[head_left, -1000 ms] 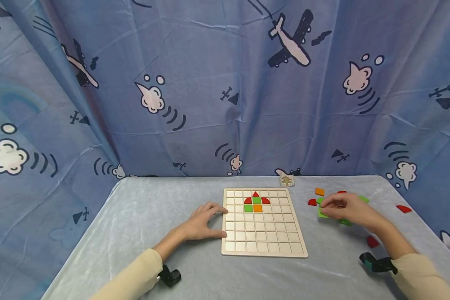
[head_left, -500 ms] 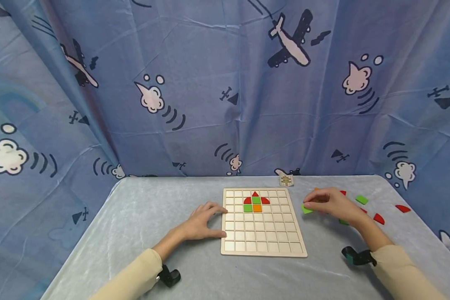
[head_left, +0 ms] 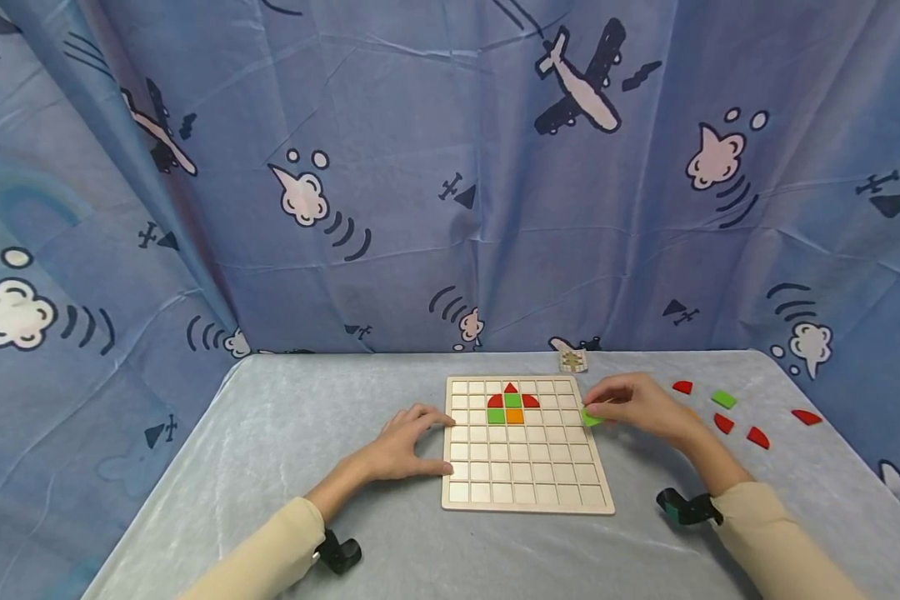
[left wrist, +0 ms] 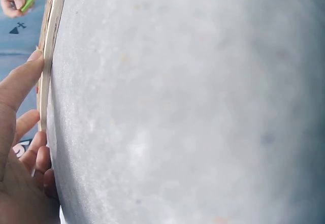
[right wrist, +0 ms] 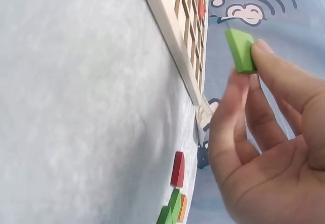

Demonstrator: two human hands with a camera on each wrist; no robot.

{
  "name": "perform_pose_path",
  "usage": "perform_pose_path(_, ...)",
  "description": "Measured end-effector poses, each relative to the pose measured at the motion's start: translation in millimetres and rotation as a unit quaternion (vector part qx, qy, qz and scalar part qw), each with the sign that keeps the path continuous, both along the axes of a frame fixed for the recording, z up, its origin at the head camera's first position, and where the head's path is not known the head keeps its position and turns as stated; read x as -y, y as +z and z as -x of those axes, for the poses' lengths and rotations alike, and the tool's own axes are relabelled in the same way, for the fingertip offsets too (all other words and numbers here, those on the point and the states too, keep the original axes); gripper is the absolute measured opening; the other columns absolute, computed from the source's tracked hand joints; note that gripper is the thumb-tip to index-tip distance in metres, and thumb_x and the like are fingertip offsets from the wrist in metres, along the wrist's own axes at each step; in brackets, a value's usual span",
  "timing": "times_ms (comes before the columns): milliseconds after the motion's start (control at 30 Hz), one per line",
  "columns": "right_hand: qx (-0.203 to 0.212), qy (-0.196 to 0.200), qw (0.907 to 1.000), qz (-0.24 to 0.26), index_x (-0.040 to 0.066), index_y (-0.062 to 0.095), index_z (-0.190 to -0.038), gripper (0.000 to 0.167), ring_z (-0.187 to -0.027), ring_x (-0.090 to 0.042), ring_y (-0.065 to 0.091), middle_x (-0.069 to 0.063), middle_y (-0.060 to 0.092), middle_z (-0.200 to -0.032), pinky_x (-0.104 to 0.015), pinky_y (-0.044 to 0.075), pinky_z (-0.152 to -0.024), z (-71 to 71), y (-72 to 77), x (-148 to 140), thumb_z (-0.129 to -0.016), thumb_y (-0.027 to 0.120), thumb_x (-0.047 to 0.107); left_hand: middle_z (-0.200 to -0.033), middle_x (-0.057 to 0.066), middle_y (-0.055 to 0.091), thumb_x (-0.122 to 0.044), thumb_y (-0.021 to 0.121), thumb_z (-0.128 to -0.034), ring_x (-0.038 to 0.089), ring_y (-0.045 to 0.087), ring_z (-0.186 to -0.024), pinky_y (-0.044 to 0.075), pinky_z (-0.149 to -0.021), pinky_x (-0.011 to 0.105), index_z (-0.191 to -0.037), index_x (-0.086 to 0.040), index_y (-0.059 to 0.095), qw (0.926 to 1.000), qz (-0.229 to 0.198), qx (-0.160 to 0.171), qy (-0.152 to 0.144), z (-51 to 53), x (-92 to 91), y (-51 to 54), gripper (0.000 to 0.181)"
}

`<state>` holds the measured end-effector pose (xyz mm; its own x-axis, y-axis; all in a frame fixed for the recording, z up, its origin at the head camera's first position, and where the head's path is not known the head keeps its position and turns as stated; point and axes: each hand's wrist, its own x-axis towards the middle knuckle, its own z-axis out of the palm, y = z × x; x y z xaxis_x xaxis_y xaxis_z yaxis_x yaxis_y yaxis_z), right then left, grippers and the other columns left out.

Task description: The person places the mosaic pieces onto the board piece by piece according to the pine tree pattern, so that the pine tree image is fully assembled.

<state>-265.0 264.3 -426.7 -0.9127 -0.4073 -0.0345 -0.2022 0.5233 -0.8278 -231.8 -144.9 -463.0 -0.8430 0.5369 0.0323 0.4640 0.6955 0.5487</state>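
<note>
A wooden grid board (head_left: 521, 475) lies on the table. In its upper cells sit a red triangle (head_left: 511, 388), two red rounded pieces (head_left: 531, 402), two green squares (head_left: 497, 416) and an orange square (head_left: 515, 416). My left hand (head_left: 399, 446) touches the board's left edge with thumb and fingertips, fingers spread; the left wrist view shows the thumb (left wrist: 23, 79) along that edge. Between thumb and fingers my right hand (head_left: 645, 410) pinches a green square tile (right wrist: 241, 51), held at the board's upper right edge. Part of that tile is hidden by the fingers in the head view.
Red rounded pieces (head_left: 758, 437) and a green tile (head_left: 723, 400) lie loose to the right. Red (right wrist: 177, 169), green (right wrist: 174, 203) and orange (right wrist: 183, 208) pieces show in the right wrist view. A small patterned card (head_left: 573, 361) lies behind the board, before a blue curtain (head_left: 390, 208).
My right hand has moved left from the loose pieces to the board's right edge, carrying the green square tile. My left hand has stayed in place at the board.
</note>
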Motion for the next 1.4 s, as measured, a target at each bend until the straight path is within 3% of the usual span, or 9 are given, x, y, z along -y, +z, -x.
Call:
perform_pose_path(233, 0.005, -0.011, 0.9998, -0.019, 0.005, 0.071, -0.112, 0.034, -0.084, -0.011, 0.068, -0.01, 0.074, -0.103, -0.034, 0.055, -0.071, 4.1, -0.7, 10, -0.089, 0.074, 0.029, -0.142, 0.0, 0.048, -0.052, 0.078, -0.0793, 0.024, 0.043, -0.132, 0.034, -0.108, 0.052, -0.138, -0.027, 0.053, 1.0, 0.002, 0.003, -0.001, -0.3, -0.3, 0.5, 0.069)
perform_pose_path(533, 0.025, 0.015, 0.9996, 0.0, 0.006, 0.072, -0.109, 0.026, -0.082, -0.02, 0.067, -0.014, 0.074, -0.102, -0.033, 0.056, -0.072, 9.3, 0.7, 23, -0.088, 0.074, 0.021, -0.143, 0.0, 0.048, -0.052, 0.078, -0.0793, 0.024, 0.043, -0.133, 0.034, -0.108, 0.052, -0.139, -0.027, 0.053, 1.0, 0.004, 0.007, 0.001, 0.4, -0.5, 1.4, 0.07)
perform_pose_path(800, 0.023, 0.026, 0.9994, 0.002, 0.007, 0.073, -0.106, 0.023, -0.079, -0.016, 0.061, -0.014, 0.072, -0.105, -0.034, 0.054, -0.07, 17.6, -2.2, 37, -0.088, 0.075, 0.021, -0.143, 0.001, 0.048, -0.052, 0.078, -0.0794, 0.024, 0.043, -0.133, 0.034, -0.109, 0.052, -0.139, -0.027, 0.053, 1.0, 0.006, 0.007, -0.001, 0.5, -0.8, 1.5, 0.069)
perform_pose_path(1100, 0.017, 0.062, 0.9979, -0.005, 0.001, 0.072, -0.104, 0.02, -0.072, -0.018, 0.063, -0.018, 0.073, -0.097, -0.032, 0.055, -0.065, 26.5, -8.1, 50, -0.089, 0.073, 0.014, -0.142, 0.001, 0.048, -0.052, 0.078, -0.0787, 0.024, 0.043, -0.133, 0.034, -0.108, 0.052, -0.139, -0.027, 0.053, 1.0, 0.007, 0.006, 0.002, 0.0, -1.3, 1.1, 0.07)
perform_pose_path(1400, 0.025, 0.066, 0.9974, -0.011, -0.001, 0.072, -0.1, 0.016, -0.063, -0.018, 0.057, -0.019, 0.071, -0.084, -0.032, 0.051, -0.06, 32.3, -9.8, 59, -0.088, 0.073, 0.01, -0.143, 0.001, 0.048, -0.051, 0.078, -0.0788, 0.024, 0.043, -0.132, 0.034, -0.108, 0.052, -0.139, -0.027, 0.053, 1.0, 0.006, 0.007, 0.003, -1.2, -2.1, 2.5, 0.069)
